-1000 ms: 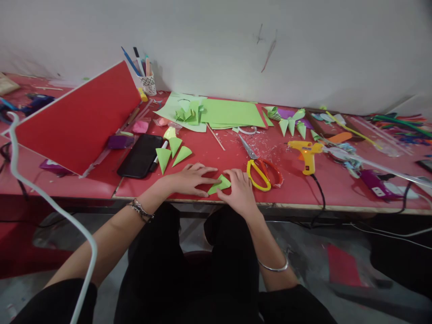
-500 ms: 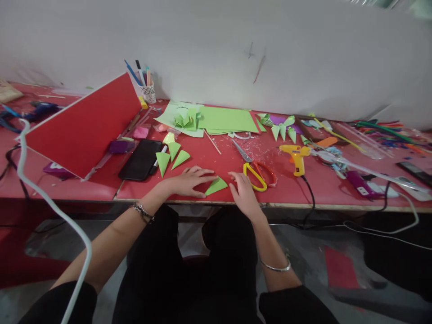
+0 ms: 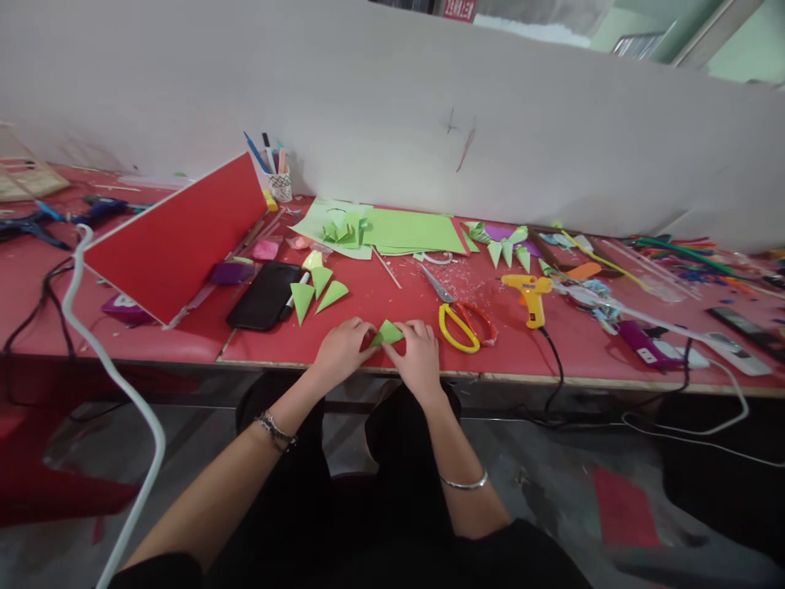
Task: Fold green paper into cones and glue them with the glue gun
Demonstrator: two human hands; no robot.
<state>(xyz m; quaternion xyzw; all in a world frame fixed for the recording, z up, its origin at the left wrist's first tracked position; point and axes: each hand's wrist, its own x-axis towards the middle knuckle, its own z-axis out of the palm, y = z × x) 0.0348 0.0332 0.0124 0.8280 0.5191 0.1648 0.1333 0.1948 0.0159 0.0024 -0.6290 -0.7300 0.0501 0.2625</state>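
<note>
A small green paper piece [image 3: 390, 331] lies at the table's front edge between my hands. My left hand [image 3: 344, 352] is closed on its left side, thumb and fingers pinching the paper. On the right side my right hand [image 3: 418, 360] grips it too, the thumb below and the fingers over the top. Several green paper wedges [image 3: 320, 281] rest to the left, beside a white marker [image 3: 295, 296] and a black phone [image 3: 263, 296]. Scissors [image 3: 459, 327] with yellow and red handles lie to the right of my right hand, blades pointing away.
A yellow glue gun [image 3: 528, 296] with a black cord lies at right. Green paper sheets [image 3: 423, 231] and rolled green paper cones [image 3: 509, 249] are at the back. A red board [image 3: 184, 237] leans at left near a pen cup [image 3: 280, 185]. A white cable [image 3: 116, 384] hangs at left.
Both hands have closed in on the green paper piece, the right one moving left. The paper, flat before, is now pinched between them. The view has tilted up slightly.
</note>
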